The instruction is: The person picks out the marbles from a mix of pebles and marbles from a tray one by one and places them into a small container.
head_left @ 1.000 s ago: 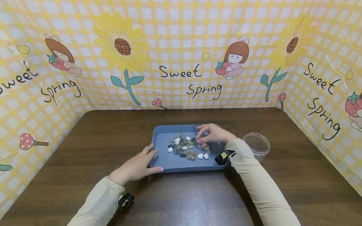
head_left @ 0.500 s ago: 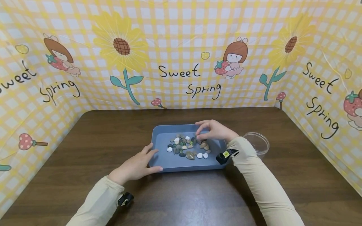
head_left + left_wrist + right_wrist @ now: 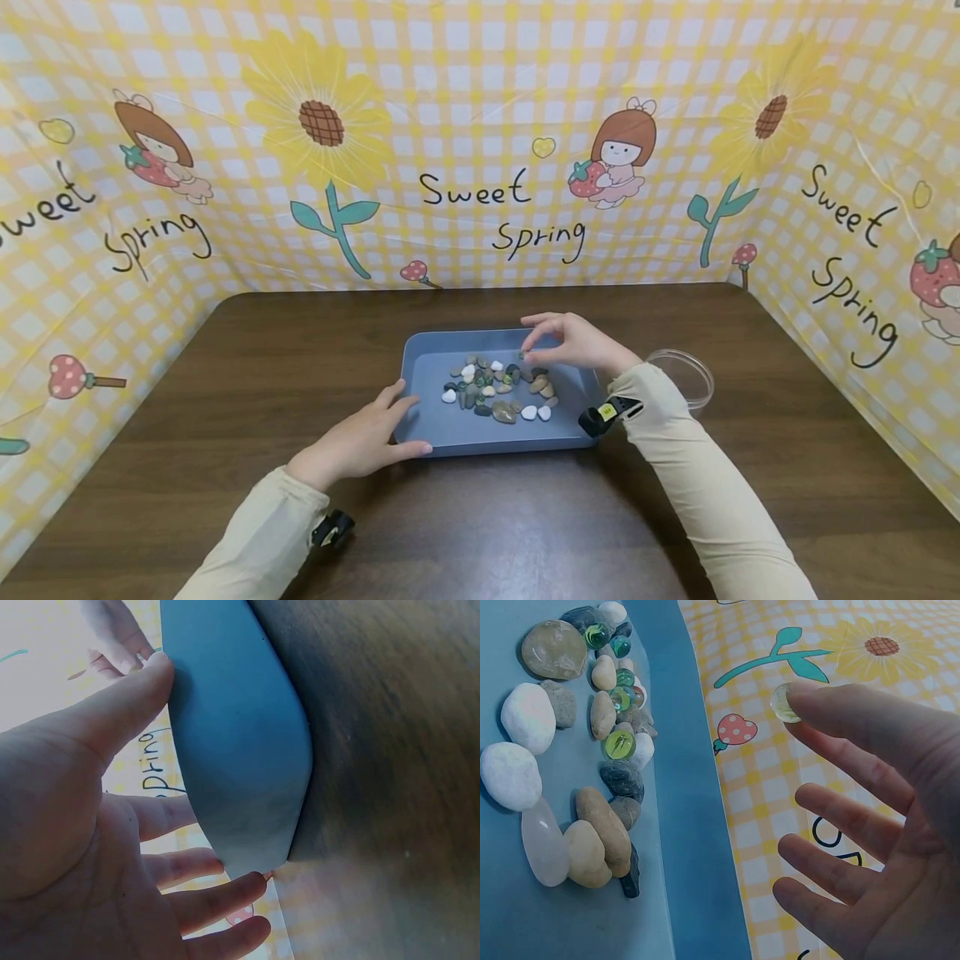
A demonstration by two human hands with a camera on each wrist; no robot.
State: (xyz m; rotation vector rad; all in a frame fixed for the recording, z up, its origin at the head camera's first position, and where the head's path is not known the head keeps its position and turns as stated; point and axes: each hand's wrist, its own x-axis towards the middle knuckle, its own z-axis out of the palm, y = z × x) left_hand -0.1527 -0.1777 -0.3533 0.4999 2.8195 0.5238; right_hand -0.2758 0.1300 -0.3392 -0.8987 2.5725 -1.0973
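Pinching a clear marble at the one o'clock of a blue tray

Nipping the marble between thumb and index fingertip in the right grip, with the other three fingers fanned apart. Holding it apart from the pebbles, towards the far side of the tray; cannot tell how high. Resting the left grip at the tray's eight o'clock, with the thumb touching the near rim and the fingers spread by the nine o'clock wall.

Lying in the tray, counting from its centre: a large brownish pebble at six o'clock, a pair of white pebbles side by side at four, tan pebbles at three, another white pebble at nine. Mixed in from ten to one: small grey and dark pebbles, with green marbles among them.

Standing outside the tray at three o'clock: a clear round container, upright, partly hidden behind the pale right sleeve. Strapped at the left wrist, towards seven o'clock: a small black device. Spread beneath everything: a dark wood surface. Hanging at twelve and along both sides: a yellow checked cloth, printed with sunflowers, strawberries and the words "Sweet Spring"
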